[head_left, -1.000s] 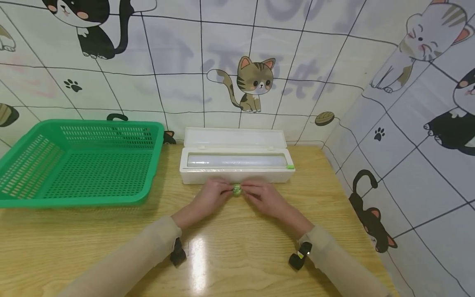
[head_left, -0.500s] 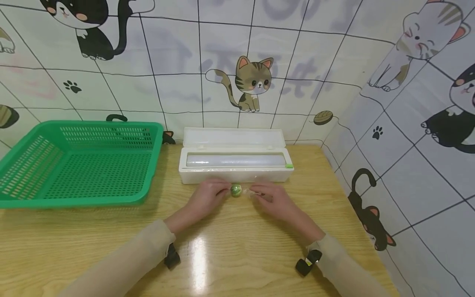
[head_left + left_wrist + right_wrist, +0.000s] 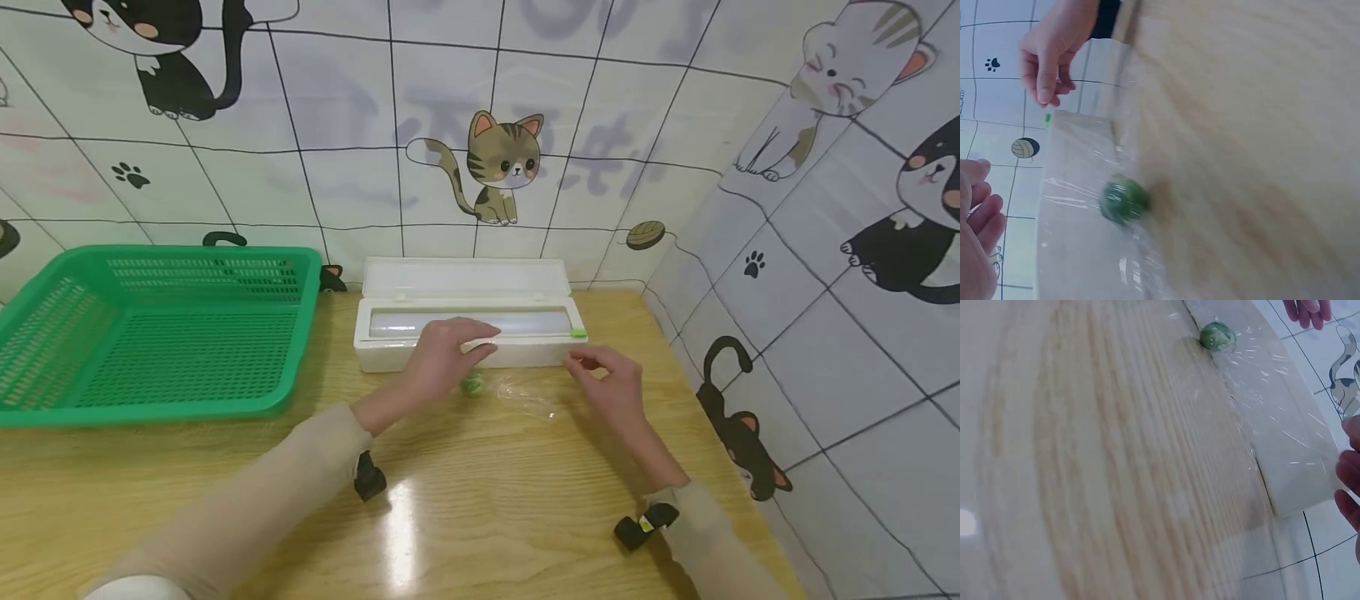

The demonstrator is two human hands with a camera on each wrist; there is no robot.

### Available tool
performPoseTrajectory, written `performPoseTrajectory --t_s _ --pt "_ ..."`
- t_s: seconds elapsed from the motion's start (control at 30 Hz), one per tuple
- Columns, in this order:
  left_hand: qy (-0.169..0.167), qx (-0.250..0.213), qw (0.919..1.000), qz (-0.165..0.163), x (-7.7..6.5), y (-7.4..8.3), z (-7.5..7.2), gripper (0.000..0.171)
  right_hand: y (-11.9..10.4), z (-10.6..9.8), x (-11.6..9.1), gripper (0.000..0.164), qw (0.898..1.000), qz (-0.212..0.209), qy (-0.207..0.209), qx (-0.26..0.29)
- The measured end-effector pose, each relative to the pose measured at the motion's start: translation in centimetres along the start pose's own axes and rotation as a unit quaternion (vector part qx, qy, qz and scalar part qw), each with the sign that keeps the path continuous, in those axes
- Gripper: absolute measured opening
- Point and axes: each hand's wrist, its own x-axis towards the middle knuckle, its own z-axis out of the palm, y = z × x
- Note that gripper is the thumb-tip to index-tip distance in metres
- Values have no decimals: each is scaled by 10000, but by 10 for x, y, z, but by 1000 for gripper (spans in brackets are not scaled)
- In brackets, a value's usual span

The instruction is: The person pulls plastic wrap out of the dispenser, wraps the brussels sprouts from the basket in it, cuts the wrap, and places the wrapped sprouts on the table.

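A small round green item, streaked with lighter green, lies on the table against the front of the white cling film dispenser. Clear film covers it and trails off to its right, wrinkled and shiny. My left hand hovers above the dispenser's front edge, thumb and fingers apart around nothing. Off the dispenser's front right corner, my right hand has its fingers loosely bent toward the thumb, with nothing visible between them. In the left wrist view the film stretches over the green item and the dispenser's front.
A green perforated basket stands on the left of the wooden table. The dispenser's lid is raised, its film roll showing, with a green tab at the right. Cat-patterned walls border the back and right.
My hands have come away from the green item's two sides. The left has risen over the dispenser; the right has let go of the film and moved right, up to the dispenser's corner.
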Motion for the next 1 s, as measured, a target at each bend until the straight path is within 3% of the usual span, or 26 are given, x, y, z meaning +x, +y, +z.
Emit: performPoseTrajectory --t_s 0.17,0.33,0.53,0.77,1.0 --pt "-142 -544 9959 -705 30 -2 14 22 3 0 4 25 9914 1184 521 218" --pt "-597 -718 9883 -1203 54 -2 34 24 8 3 7 48 9782 1862 463 798" --pt "-982 -585 9853 -1273 83 3 57 27 -7 3 16 52 9694 1999 248 1405" --pt "-1213 -431 9826 -1338 95 7 78 27 -24 1 21 51 9584 2300 59 1691" --pt "-1439 -373 9770 -1529 99 8 87 23 20 16 15 50 9570 2226 190 1851"
